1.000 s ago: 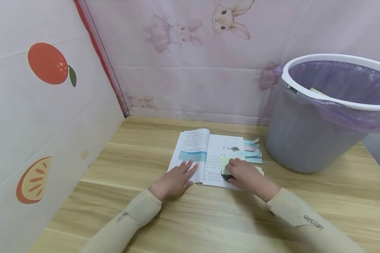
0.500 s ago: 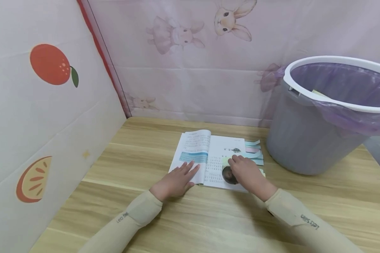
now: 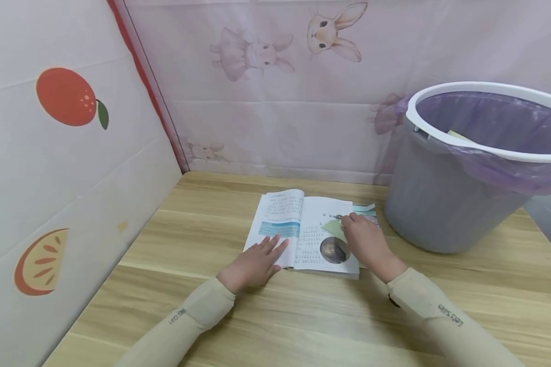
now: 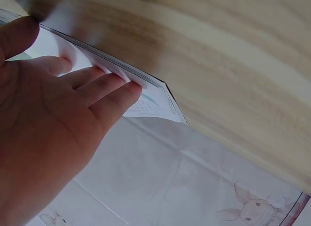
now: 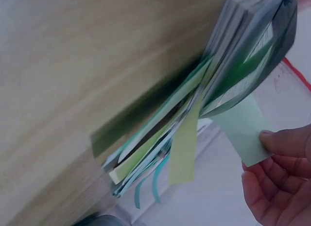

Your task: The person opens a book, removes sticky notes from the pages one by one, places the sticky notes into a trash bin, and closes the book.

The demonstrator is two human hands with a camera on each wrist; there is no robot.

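An open book (image 3: 312, 206) lies on the wooden table, its right page printed with text and a round dark picture (image 3: 334, 250). My left hand (image 3: 255, 261) rests on the lower left page, fingers straight and spread; the left wrist view confirms the fingertips touching the paper. Over the right page my right hand (image 3: 366, 245) pinches a pale green sticky note (image 3: 332, 228) between thumb and fingers. In the right wrist view that sticky note (image 5: 245, 131) slants up from the page. Whether its far edge still sticks there, I cannot tell.
Several blue, green and yellowish paper tabs (image 5: 183, 153) stick out from the book's right side. A grey bin (image 3: 433, 204) with a purple liner stands to the right, a yellowish scrap (image 3: 459, 135) inside. Printed cloth walls (image 3: 275, 132) border the table behind and at left.
My right hand has moved up and slightly right, drawing up the sticky note and uncovering the round picture. My left hand has stayed in place.
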